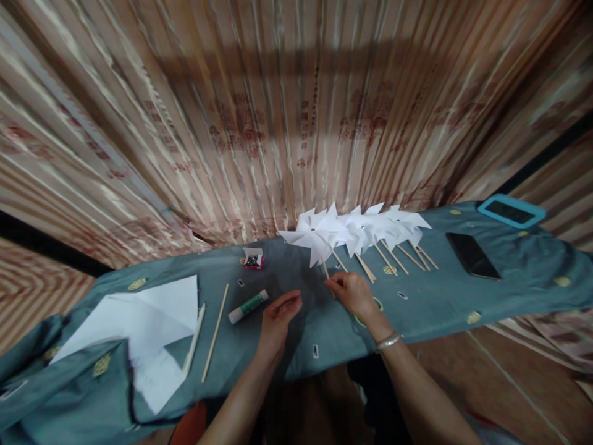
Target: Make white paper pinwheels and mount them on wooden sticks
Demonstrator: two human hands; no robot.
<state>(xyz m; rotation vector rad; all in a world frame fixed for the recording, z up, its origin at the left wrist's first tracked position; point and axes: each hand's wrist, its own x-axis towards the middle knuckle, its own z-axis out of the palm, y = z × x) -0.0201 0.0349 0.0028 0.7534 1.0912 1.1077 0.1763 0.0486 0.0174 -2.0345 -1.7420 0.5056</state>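
Observation:
My right hand (353,293) pinches the wooden stick of a white paper pinwheel (313,230), near the stick's lower end. That pinwheel overlaps a row of several more white paper pinwheels (364,227) lying along the back of the table, their sticks pointing toward me. My left hand (279,314) hovers apart from it, palm turned inward, fingers stretched and holding nothing. Just left of that hand lies a glue stick (249,306) with a green label. Partly behind my right wrist is a green ring-shaped roll (378,303), perhaps tape.
A small open box of pins (253,259) stands near the back. On the left lie a loose wooden stick (215,334), a white pen-like rod (194,340) and white paper sheets (162,309). A black phone (472,255) and a blue-framed device (511,211) lie right. Curtains hang behind.

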